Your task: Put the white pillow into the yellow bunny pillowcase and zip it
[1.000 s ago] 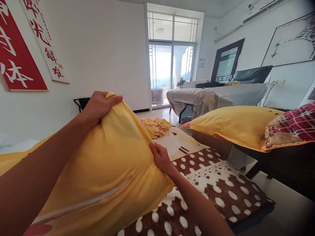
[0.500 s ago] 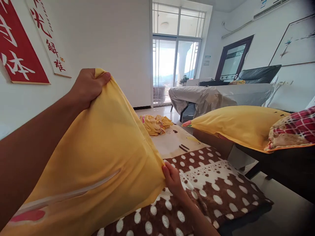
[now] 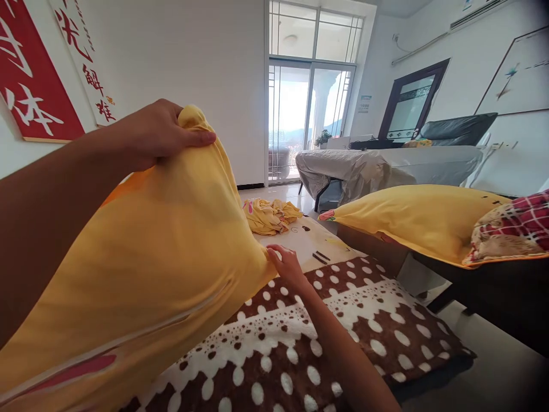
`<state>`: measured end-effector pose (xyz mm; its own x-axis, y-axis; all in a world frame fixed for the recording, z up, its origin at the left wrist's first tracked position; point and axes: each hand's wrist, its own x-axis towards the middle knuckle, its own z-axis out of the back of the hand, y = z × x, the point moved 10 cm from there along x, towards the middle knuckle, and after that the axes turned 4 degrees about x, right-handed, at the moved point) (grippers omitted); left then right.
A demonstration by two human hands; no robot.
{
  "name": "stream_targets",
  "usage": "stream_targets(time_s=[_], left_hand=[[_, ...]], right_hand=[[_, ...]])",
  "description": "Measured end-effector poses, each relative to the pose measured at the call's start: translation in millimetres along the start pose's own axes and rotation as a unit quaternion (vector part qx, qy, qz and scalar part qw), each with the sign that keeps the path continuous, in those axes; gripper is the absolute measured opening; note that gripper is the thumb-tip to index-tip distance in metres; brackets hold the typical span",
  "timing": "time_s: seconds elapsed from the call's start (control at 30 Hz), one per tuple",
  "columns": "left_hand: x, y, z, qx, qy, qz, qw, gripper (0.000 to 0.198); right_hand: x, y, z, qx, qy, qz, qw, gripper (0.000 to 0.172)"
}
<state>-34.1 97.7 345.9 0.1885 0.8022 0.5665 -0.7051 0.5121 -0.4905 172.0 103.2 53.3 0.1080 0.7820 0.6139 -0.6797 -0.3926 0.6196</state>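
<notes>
A yellow pillowcase (image 3: 171, 252) with a white line and a pink patch hangs in front of me, filling the lower left. Its top corner is bunched up in my left hand (image 3: 165, 134), fingers closed around the cloth. My right hand (image 3: 287, 264) pinches the pillowcase's right edge lower down, pulling the cloth to a point. The fabric bulges between the two hands; what is inside it, if anything, is hidden. Below it spreads a brown and white dotted plush blanket (image 3: 373, 326).
A crumpled yellow cloth (image 3: 272, 216) lies at the blanket's far end. To the right, a yellow pillow (image 3: 412, 217) and a red plaid cushion (image 3: 518, 223) rest on a dark piece of furniture. Behind stands a table under a plastic cover (image 3: 343, 169), near a glass sliding door (image 3: 309, 120).
My left hand has shifted right and slightly up, bunching the corner more. My right hand has moved up and left with the edge, uncovering more of the blanket.
</notes>
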Motion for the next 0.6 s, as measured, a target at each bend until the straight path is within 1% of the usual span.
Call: stream_targets(time_s=[0.07, 0.13, 0.2, 0.23, 0.27, 0.33, 0.4, 0.47, 0.5, 0.53, 0.6], left_hand=[[-1, -10, -10.5, -0.034, 0.015, 0.000, 0.999, 0.050], [-3, -15, -23.3, -0.045, 0.050, 0.018, 0.998, 0.046], [-6, -14, -35.9, -0.039, 0.103, 0.048, 0.993, 0.045], [-7, -12, -40.3, -0.037, 0.127, 0.056, 0.990, 0.046], [-7, -10, -42.1, -0.036, 0.139, 0.058, 0.988, 0.047], [-4, -7, -42.1, -0.045, 0.134, 0.040, 0.989, 0.054], [1, -1, -45.7, -0.053, 0.111, 0.021, 0.992, 0.060], [5, 1, -60.5, -0.051, 0.099, 0.004, 0.994, 0.055], [6, -3, -69.5, -0.036, 0.089, -0.014, 0.995, 0.049], [6, -10, -77.0, -0.009, 0.070, -0.040, 0.997, 0.043], [0, -33, -89.2, 0.045, 0.036, -0.112, 0.992, 0.034]], right_hand=[[-1, 25, -12, 0.075, -0.030, 0.012, 0.997, 0.043], [-7, 36, -28, 0.127, -0.057, 0.012, 0.990, 0.046], [-12, 33, -43, 0.138, -0.069, 0.003, 0.988, 0.046], [-12, 27, -47, 0.136, -0.072, -0.002, 0.988, 0.046], [-10, 20, -48, 0.134, -0.073, -0.006, 0.988, 0.045], [0, 10, -41, 0.134, -0.076, -0.012, 0.988, 0.043], [16, 13, -25, 0.136, -0.079, -0.016, 0.987, 0.040], [32, 31, -6, 0.160, -0.092, -0.017, 0.983, 0.039], [38, 45, 3, 0.184, -0.101, -0.011, 0.978, 0.040], [44, 60, 10, 0.223, -0.113, -0.001, 0.968, 0.041], [49, 87, 20, 0.288, -0.137, 0.024, 0.948, 0.037]])
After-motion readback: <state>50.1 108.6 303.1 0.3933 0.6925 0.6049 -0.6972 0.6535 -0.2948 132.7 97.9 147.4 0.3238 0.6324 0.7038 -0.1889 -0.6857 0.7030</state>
